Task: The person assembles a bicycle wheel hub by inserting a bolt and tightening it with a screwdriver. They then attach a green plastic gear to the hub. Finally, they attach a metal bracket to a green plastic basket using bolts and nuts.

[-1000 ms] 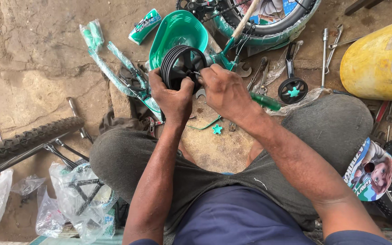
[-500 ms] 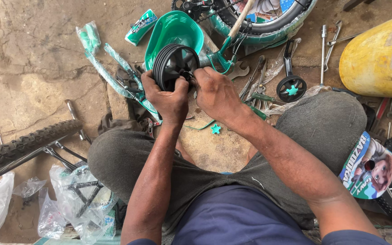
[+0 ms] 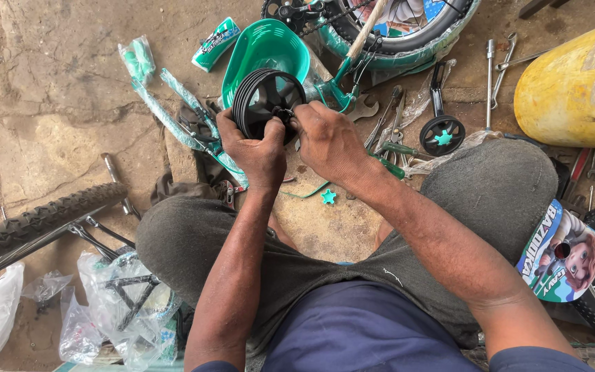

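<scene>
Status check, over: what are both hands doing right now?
Left hand grips small black wheel. Right hand pinches its hub. Teal star cap lies loose below.

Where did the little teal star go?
In the head view, the teal star lies on the dirt ground between the person's knees, just below the right hand and the small black wheel it works on.

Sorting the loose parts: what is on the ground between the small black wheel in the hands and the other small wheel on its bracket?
In the head view, between the held black wheel and the bracket wheel lie a flat wrench and pliers.
</scene>
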